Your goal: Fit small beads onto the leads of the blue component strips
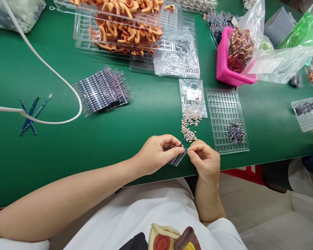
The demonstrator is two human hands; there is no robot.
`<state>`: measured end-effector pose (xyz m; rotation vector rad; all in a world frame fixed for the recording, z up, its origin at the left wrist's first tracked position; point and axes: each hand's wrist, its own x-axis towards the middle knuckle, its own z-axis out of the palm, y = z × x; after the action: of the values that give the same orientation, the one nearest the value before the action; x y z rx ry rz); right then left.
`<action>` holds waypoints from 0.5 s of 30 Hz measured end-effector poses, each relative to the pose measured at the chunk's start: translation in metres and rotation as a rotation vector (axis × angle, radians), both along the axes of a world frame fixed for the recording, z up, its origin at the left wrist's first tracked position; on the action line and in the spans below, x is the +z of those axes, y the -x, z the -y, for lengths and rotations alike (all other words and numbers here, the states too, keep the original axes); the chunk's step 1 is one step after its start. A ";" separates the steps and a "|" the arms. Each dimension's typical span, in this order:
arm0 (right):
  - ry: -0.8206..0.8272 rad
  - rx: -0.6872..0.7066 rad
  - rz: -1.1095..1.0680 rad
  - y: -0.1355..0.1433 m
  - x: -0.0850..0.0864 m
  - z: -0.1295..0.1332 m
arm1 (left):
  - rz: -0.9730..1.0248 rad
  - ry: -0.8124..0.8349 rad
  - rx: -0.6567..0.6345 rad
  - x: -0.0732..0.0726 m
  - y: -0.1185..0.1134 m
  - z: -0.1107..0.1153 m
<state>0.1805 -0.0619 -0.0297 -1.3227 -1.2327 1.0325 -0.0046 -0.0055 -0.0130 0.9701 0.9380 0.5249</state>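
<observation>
1. The dark wired strips (pixel 177 160), slim and set side by side, are between the two hands near the table's front edge, their upper left part covered by fingers.
2. The left hand (pixel 156 154) pinches the wired strips between thumb and fingers; they jut out below its fingertips. A thin blue strip (pixel 182 141) pokes up beside its index finger.
3. The right hand (pixel 207 160) has thumb and index fingertips drawn together at the right end of the strips; I cannot tell whether they grip anything.
4. Just beyond the fingertips, small round pieces (pixel 189 135) lie loose by a clear bag (pixel 183 86). Its white label (pixel 193 94) bears a dark handwritten mark, too small to read surely.
5. Right of these, a clear tray (pixel 217 111) holds a heap of wired parts (pixel 236 133).
6. Leftward lie stacked wired boards (pixel 104 91) and crossed blue strips (pixel 28 119), with a white cable (pixel 54 122) passing over the latter.
7. Farther back on the green table (pixel 151 114), orange pieces (pixel 127 33) fill clear trays; a pink basket (pixel 221 62) holds bagged copper-coloured pieces (pixel 240 47).
</observation>
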 end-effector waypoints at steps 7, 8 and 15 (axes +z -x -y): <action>-0.001 0.006 0.000 0.000 -0.001 0.000 | -0.009 0.011 -0.006 0.001 0.000 0.000; -0.004 0.008 0.000 0.000 -0.001 0.000 | -0.008 0.013 -0.004 0.001 -0.001 0.000; 0.009 -0.004 0.022 0.000 0.000 0.000 | 0.000 0.007 -0.002 0.001 0.000 -0.001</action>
<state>0.1805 -0.0621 -0.0294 -1.3468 -1.2426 1.0239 -0.0047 -0.0047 -0.0122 0.9647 0.9385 0.5198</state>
